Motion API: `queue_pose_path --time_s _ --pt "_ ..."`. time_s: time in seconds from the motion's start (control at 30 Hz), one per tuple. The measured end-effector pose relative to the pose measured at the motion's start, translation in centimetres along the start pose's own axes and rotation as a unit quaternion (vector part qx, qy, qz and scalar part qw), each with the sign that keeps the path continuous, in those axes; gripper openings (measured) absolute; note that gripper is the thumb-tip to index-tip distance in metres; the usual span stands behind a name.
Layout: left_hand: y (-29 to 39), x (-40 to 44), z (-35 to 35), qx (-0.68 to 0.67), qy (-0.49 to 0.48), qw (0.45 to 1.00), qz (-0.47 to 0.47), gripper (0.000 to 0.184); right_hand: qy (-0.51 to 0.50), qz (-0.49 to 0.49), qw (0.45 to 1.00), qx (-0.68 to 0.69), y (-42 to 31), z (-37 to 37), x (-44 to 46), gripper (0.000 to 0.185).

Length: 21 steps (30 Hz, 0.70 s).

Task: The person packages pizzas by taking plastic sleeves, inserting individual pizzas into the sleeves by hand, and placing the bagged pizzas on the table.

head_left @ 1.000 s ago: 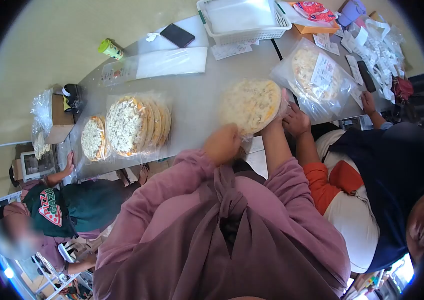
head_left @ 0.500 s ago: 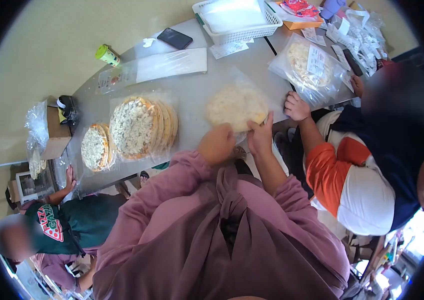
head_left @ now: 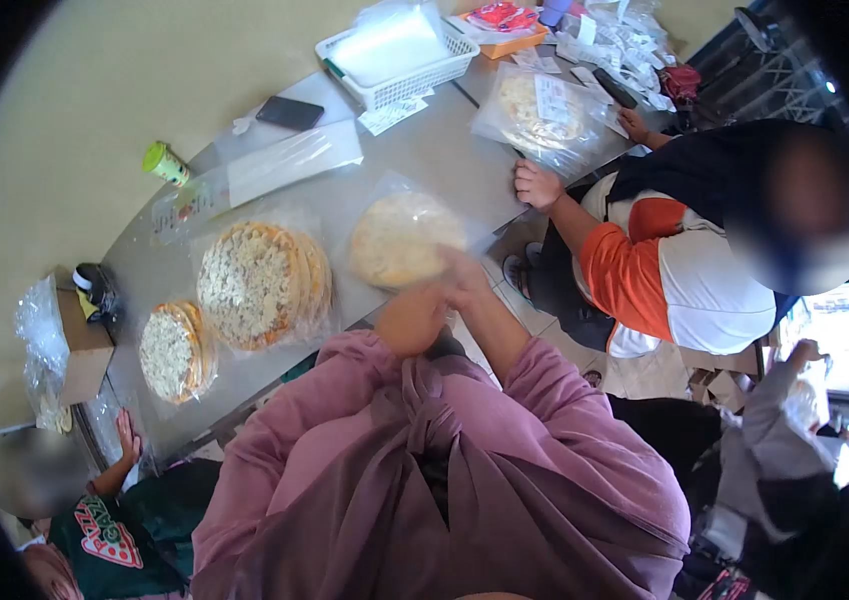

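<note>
A round, pale, cheese-topped pizza (head_left: 399,225) lies in a clear plastic bag (head_left: 399,187) on the table in front of me. At the bag's near edge, my left hand (head_left: 411,320) is closed, its fingers gripping the plastic, with the fingertips partly hidden. My right hand (head_left: 462,278) is over the near right side of the bag, close against the left one. Motion smears its fingers. Left of this bag leans a stack of bagged pizzas with crumbly white topping (head_left: 249,285), and beside it a smaller stack (head_left: 169,352).
A co-worker on the right rests a hand (head_left: 538,185) by another bagged pizza (head_left: 539,112) with a label. A white basket (head_left: 404,90), a phone (head_left: 290,113), flat plastic bags (head_left: 289,162) and a green cup (head_left: 165,164) line the far side. Another person's hand (head_left: 128,437) is at the left end.
My view has turned, so the table's things appear further left. Both hands stay at the bag's near edge; the right one has moved in over the bag and closer to the left.
</note>
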<state>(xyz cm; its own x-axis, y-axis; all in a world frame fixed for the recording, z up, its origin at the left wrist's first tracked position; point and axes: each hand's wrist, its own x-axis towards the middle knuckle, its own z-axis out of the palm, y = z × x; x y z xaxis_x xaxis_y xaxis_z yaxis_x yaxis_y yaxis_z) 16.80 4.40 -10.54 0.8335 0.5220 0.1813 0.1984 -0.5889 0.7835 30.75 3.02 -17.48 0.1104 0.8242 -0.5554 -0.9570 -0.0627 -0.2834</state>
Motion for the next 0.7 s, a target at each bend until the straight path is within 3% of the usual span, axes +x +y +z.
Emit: queue_pose_path --time_s 0.07,0.13,0.27,0.33,0.5,0.53,0.57,0.67,0.7 --pt "0.0 0.5 -0.5 0.005 -0.007 1.000 0.009 0.013 0.043 0.017 0.999 -0.022 -0.5 1.2 -0.5 0.038" --pt "0.1 1.6 -0.9 0.010 -0.012 1.000 0.016 0.014 -0.014 -0.042 0.998 -0.055 -1.2 2.1 -0.8 0.037" --pt "0.9 4.5 -2.1 -0.047 -0.015 0.999 -0.018 0.019 -0.068 -0.015 0.995 -0.067 -5.5 2.9 0.6 0.037" --pt "1.1 5.9 -2.7 -0.065 -0.017 0.997 -0.025 0.020 -0.091 -0.107 0.987 -0.081 -8.5 5.1 0.4 0.039" --pt "0.1 9.0 -4.5 -0.065 -0.026 0.997 -0.035 0.023 -0.031 -0.234 0.963 -0.129 -20.1 5.5 3.0 0.044" --pt "-0.3 9.4 -4.9 -0.060 -0.016 0.997 -0.042 0.023 0.009 -0.246 0.960 -0.129 -21.3 9.2 0.7 0.044" --pt "-0.9 9.6 -5.1 -0.047 -0.033 0.997 -0.047 0.023 -0.019 -0.258 0.952 -0.163 -25.0 6.6 3.1 0.043" --pt "-1.6 9.6 -5.7 -0.041 -0.036 0.994 -0.094 0.023 0.067 -0.252 0.934 -0.244 -31.9 4.5 4.7 0.047" --pt "-1.8 9.6 -6.0 -0.049 -0.039 0.991 -0.119 0.023 0.021 -0.254 0.938 -0.235 -33.7 3.1 5.8 0.047"
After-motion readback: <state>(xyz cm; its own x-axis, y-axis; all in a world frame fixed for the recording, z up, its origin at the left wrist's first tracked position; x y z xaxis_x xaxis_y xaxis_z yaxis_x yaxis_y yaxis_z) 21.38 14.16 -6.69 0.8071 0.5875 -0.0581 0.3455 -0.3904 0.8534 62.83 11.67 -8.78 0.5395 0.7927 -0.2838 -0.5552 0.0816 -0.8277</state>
